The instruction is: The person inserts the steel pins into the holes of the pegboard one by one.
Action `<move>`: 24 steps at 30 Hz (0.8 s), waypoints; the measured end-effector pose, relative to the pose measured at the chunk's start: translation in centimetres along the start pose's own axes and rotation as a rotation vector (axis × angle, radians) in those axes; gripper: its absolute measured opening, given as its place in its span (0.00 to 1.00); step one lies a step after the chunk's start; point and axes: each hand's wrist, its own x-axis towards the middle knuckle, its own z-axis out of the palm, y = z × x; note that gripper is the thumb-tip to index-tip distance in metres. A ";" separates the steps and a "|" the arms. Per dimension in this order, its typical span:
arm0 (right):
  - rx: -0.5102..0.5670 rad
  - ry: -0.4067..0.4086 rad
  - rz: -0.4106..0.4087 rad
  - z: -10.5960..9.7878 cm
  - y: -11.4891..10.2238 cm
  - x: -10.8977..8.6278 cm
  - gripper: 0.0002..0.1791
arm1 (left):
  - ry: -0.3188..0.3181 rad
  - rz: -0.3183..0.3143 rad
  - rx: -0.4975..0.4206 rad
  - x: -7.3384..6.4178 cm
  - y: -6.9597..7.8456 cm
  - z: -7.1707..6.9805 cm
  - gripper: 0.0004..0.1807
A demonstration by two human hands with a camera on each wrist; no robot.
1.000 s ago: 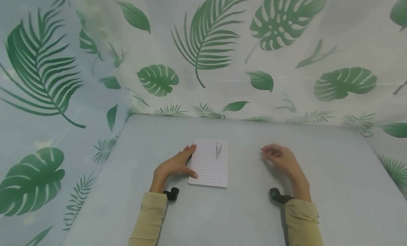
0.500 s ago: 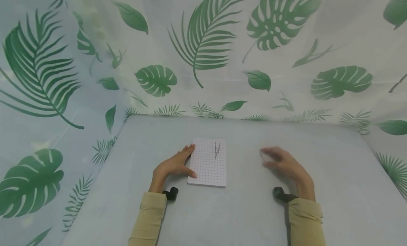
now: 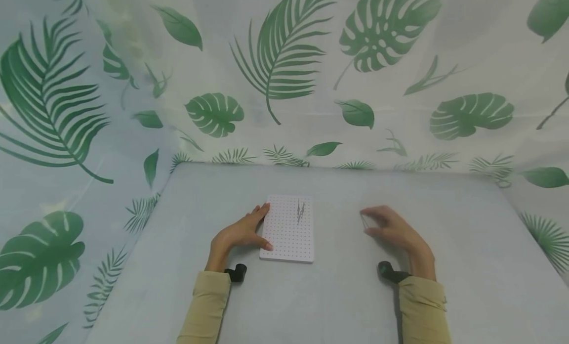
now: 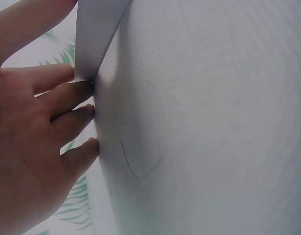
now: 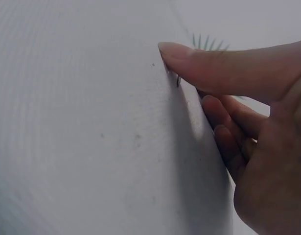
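A white board with rows of small dots [image 3: 287, 235] lies flat on the table. Several thin dark strands [image 3: 301, 211] lie bunched on its upper right part. My left hand [image 3: 240, 235] rests against the board's left side, its thumb on the near left corner and its fingers along the edge farther up. In the left wrist view, its fingertips [image 4: 86, 112] reach down to the table. To the right of the board, my right hand [image 3: 393, 229] holds a thin strand [image 3: 365, 221] spanning from thumb tip to forefinger, close over the table. What kind of strand it is, I cannot tell.
A pale table [image 3: 338, 299] extends around both hands. Leaf-printed cloth [image 3: 284, 62] hangs behind it and along the left side. Black wrist-worn devices [image 3: 237, 273] stick out inward from both cuffs. A thin curved dark line [image 4: 135, 174] shows on the pale surface in the left wrist view.
My right thumb and forefinger have spread apart, and the thin strand now shows between them. The left hand keeps its place on the board. The whole head view has shifted slightly.
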 end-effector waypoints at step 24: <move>0.144 0.151 0.120 -0.3 -0.1 -0.1 0.21 | -0.001 0.000 -0.013 -0.1 -0.1 0.0 0.65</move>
